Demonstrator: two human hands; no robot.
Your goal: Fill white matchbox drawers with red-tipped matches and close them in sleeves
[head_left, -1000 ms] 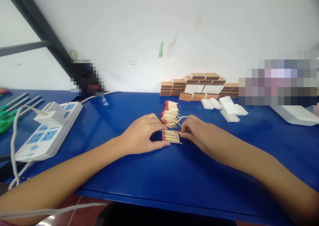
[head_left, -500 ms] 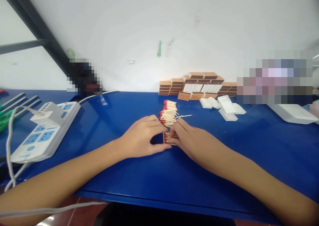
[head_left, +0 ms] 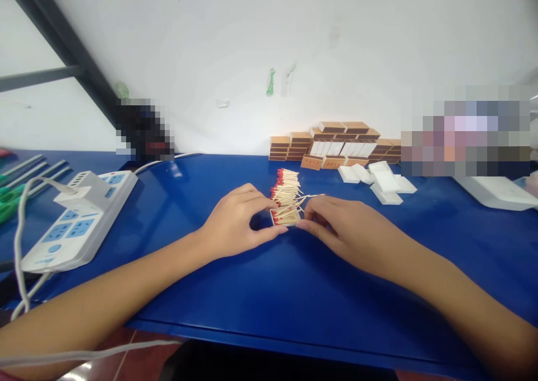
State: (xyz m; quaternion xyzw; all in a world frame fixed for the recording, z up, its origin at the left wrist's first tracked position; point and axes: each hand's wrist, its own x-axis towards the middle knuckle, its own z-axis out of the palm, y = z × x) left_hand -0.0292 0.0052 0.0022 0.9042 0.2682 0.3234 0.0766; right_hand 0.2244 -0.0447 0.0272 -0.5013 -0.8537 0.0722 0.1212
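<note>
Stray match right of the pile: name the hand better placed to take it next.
Right hand, probably: it lies close beside the match, while the left hand holds the tray's left end.

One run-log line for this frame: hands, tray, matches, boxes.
left hand: around left end of tray; right hand: at its right end; tray: holds matches; loose matches: piled behind tray; boxes: stacked by wall

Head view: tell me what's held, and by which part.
The left hand holds the tray by its left end; the right hand is at its right end, whether gripping can't be told.
</note>
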